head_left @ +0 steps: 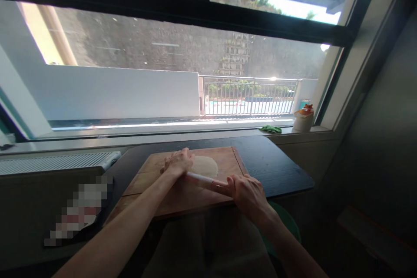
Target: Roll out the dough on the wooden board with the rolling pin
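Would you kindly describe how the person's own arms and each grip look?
The left grip and right grip are bare human hands, with no gloves visible. The left forearm and right forearm are bare too, showing no sleeve, watch or bracelet within the picture. Any ring would be too small to make out.

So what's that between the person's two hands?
In the head view, a stretch of rolling pin runs between the left hand and right hand, above the wooden board and beside visible pale dough.
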### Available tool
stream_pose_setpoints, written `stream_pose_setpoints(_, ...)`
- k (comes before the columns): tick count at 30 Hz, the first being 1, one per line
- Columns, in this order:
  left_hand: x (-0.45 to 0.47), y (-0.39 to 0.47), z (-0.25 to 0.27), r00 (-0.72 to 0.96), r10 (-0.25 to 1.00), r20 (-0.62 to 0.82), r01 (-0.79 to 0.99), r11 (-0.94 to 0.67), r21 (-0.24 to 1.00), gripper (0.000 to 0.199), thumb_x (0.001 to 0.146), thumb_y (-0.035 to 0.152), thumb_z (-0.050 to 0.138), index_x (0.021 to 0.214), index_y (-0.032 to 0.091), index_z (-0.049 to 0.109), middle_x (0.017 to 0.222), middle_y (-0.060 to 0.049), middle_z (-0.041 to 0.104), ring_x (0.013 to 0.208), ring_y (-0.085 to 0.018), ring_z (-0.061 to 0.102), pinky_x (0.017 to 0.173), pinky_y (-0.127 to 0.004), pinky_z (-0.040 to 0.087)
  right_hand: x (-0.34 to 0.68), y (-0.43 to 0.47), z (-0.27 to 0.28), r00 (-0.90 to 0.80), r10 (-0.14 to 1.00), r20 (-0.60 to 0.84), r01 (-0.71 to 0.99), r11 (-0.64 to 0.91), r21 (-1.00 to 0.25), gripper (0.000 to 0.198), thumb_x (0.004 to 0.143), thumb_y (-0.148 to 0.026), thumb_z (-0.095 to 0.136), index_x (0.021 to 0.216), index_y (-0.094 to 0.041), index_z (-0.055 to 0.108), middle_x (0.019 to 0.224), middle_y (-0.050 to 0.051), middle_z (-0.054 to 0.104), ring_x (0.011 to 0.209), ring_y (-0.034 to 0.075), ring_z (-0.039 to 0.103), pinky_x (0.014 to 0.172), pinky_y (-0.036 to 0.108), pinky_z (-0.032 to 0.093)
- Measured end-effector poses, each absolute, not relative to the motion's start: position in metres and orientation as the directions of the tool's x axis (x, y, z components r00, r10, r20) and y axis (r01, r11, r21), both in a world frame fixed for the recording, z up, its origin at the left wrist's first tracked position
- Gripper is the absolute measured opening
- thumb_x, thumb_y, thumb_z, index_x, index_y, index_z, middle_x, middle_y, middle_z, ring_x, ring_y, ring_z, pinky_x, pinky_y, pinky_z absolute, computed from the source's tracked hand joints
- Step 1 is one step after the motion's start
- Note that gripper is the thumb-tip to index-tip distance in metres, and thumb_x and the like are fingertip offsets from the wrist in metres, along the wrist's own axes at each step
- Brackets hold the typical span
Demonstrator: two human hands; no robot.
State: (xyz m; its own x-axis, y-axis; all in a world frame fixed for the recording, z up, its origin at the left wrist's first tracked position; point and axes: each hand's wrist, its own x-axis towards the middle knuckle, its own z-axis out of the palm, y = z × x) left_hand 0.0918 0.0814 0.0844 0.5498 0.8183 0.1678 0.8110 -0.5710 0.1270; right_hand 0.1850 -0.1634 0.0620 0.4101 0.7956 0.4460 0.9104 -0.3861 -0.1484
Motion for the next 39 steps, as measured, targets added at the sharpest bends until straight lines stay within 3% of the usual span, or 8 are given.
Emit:
stream_pose_setpoints(4,0.091,0.078,0.085,0.545,0.822,0.169,0.818,-0.565,0.112,0.048,0.089,0.047,0.036,0.125,0.021,0.052,0.12,-0.012,0.065,0.111,-0.028,0.059,0.09,-0.04,0.044,0.185,-0.162,0.057,0.412,0.801,0.435,0.909,-0.391,-0.141,0.043,0.101,-0.036,0.026,0.08,-0.022,0.061,0.073,0.003,0.068,0.071,0.018,0.06,0.064,0.031,0.026)
stream_pose_setpoints(11,0.063,0.07,0.073,0.565,0.8,0.201,0.809,-0.585,0.06,0.049,0.09,0.041,0.033,0.132,0.023,0.048,0.133,-0.007,0.057,0.127,-0.025,0.046,0.106,-0.041,0.031,0.144,-0.184,0.032,0.407,0.821,0.4,0.914,-0.37,-0.168,0.04,0.1,-0.041,0.028,0.081,-0.021,0.057,0.069,0.004,0.066,0.066,0.019,0.06,0.058,0.032,0.021)
stream_pose_setpoints(18,0.064,0.065,0.08,0.548,0.819,0.168,0.819,-0.567,0.094,0.042,0.093,0.043,0.035,0.125,0.023,0.054,0.128,-0.009,0.06,0.12,-0.026,0.052,0.101,-0.045,0.037,0.158,-0.182,0.044,0.401,0.823,0.403,0.914,-0.388,-0.117,0.041,0.099,-0.045,0.03,0.081,-0.022,0.058,0.07,0.004,0.066,0.068,0.019,0.06,0.059,0.032,0.022)
stream_pose_setpoints(23,0.088,0.07,0.089,0.546,0.822,0.159,0.816,-0.565,0.12,0.041,0.09,0.043,0.052,0.122,0.017,0.053,0.124,-0.01,0.056,0.11,-0.023,0.056,0.094,-0.047,0.046,0.196,-0.151,0.064,0.466,0.769,0.437,0.876,-0.47,-0.107,0.038,0.1,-0.035,0.03,0.084,-0.021,0.062,0.086,0.006,0.068,0.086,0.022,0.058,0.071,0.032,0.031)
stream_pose_setpoints(27,0.1,0.071,0.091,0.577,0.802,0.153,0.794,-0.595,0.122,0.04,0.09,0.041,0.054,0.121,0.016,0.053,0.123,-0.009,0.056,0.108,-0.022,0.057,0.093,-0.047,0.048,0.217,-0.122,0.068,0.465,0.776,0.426,0.878,-0.465,-0.112,0.039,0.099,-0.032,0.03,0.087,-0.019,0.065,0.097,0.008,0.067,0.095,0.023,0.056,0.08,0.034,0.033)
stream_pose_setpoints(34,0.082,0.059,0.081,0.625,0.775,0.09,0.77,-0.631,0.089,0.04,0.093,0.038,0.036,0.127,0.024,0.053,0.133,-0.01,0.056,0.125,-0.027,0.048,0.104,-0.045,0.034,0.207,-0.131,0.052,0.414,0.795,0.443,0.908,-0.393,-0.144,0.041,0.1,-0.032,0.026,0.095,-0.02,0.065,0.102,0.006,0.066,0.1,0.02,0.056,0.091,0.034,0.034)
stream_pose_setpoints(39,0.052,0.038,0.063,0.647,0.748,0.147,0.749,-0.66,0.063,0.05,0.091,0.044,0.029,0.132,0.024,0.048,0.142,-0.008,0.049,0.135,-0.028,0.035,0.109,-0.052,0.022,0.183,-0.161,0.031,0.367,0.783,0.502,0.929,-0.335,-0.157,0.04,0.099,-0.031,0.029,0.128,-0.016,0.052,0.128,0.009,0.058,0.127,0.021,0.041,0.107,0.034,0.023)
